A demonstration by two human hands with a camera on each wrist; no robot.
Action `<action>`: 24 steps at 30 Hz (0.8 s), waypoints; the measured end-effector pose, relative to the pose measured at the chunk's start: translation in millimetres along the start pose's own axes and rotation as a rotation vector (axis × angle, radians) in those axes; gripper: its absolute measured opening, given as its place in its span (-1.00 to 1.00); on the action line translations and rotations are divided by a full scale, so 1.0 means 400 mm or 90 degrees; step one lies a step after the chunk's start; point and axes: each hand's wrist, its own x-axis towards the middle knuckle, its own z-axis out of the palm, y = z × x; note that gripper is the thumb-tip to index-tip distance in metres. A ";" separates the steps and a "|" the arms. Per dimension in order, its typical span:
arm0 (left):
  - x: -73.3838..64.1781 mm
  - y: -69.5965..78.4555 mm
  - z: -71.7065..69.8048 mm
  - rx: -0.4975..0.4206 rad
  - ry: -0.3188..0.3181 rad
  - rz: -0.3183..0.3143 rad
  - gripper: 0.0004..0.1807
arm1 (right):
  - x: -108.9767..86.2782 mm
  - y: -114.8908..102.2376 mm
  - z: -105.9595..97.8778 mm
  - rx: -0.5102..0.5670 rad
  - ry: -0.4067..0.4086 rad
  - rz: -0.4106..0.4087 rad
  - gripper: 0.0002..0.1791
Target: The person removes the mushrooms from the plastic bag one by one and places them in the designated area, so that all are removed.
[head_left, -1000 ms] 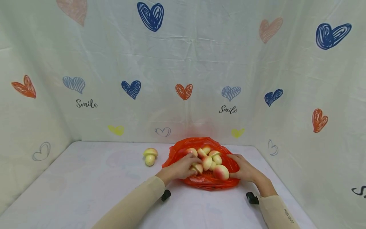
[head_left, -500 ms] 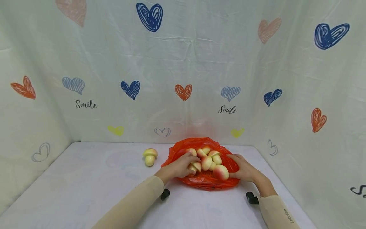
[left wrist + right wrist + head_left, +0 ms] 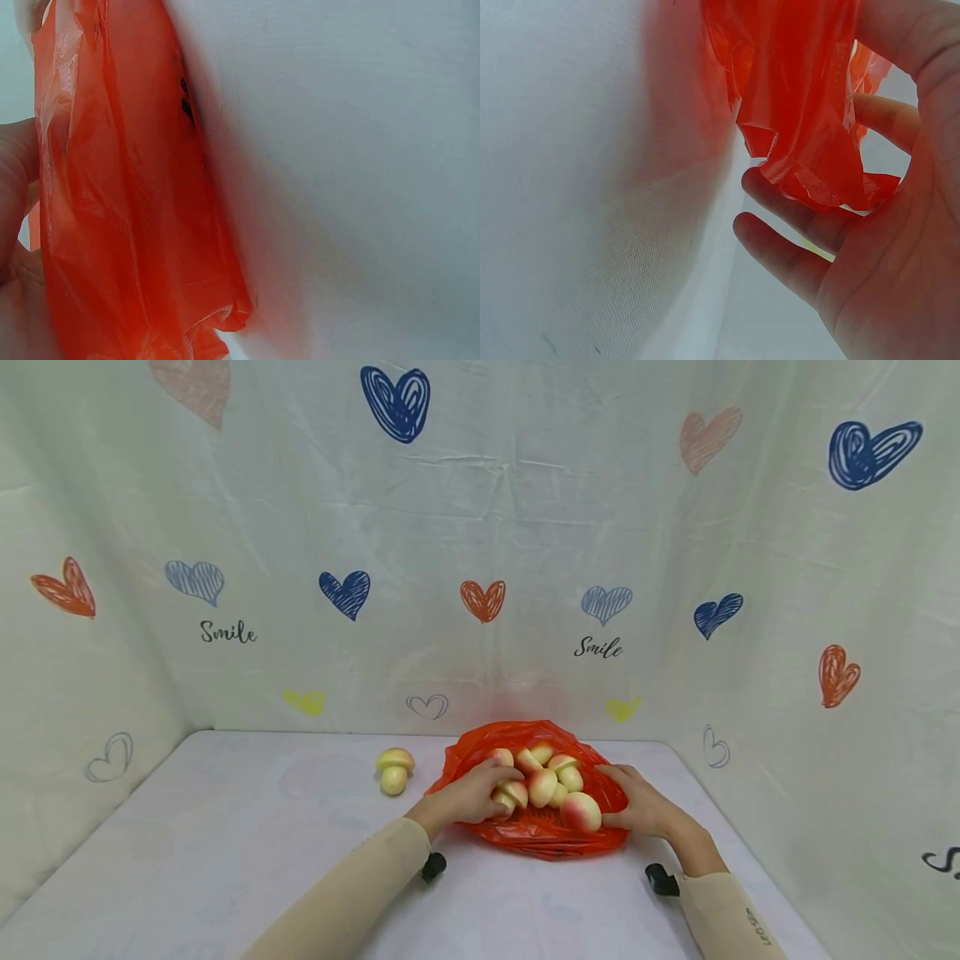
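Observation:
A red plastic bag (image 3: 555, 842) lies with its mouth spread, holding several pale yellow mushrooms with pink-tinged caps. In the head view my left hand (image 3: 474, 792) reaches over the bag's left rim, fingers and thumb around a mushroom (image 3: 513, 796). Bag film hides most of that grasp in the left wrist view. My right hand (image 3: 647, 803) is at the right rim, thumb beside a round pink-and-cream cap (image 3: 581, 812). The right wrist view shows that hand's fingers (image 3: 780, 255) spread, some behind the red film (image 3: 802, 97).
One mushroom (image 3: 393, 770) stands outside the bag, to its left on the white-covered table (image 3: 225, 843). A white curtain (image 3: 525, 527) printed with hearts rises behind and at both sides. Black wrist cameras sit under both forearms.
My left hand has shifted slightly left and away from me, with the mushroom in its grasp moving along. The right hand and the bag look nearly the same.

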 end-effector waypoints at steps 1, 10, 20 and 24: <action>0.001 -0.001 0.000 0.000 0.001 0.001 -0.42 | 0.001 0.000 0.000 0.001 -0.002 0.003 -0.07; 0.003 -0.005 0.004 -0.010 0.014 0.010 -0.44 | 0.000 -0.002 0.000 0.003 -0.004 0.007 -0.06; -0.009 0.013 -0.015 -0.044 0.047 0.034 -0.41 | -0.001 0.000 0.002 0.000 -0.003 0.006 -0.05; -0.025 0.027 -0.033 -0.043 0.067 0.045 -0.40 | 0.000 0.002 0.004 -0.001 0.002 0.002 -0.05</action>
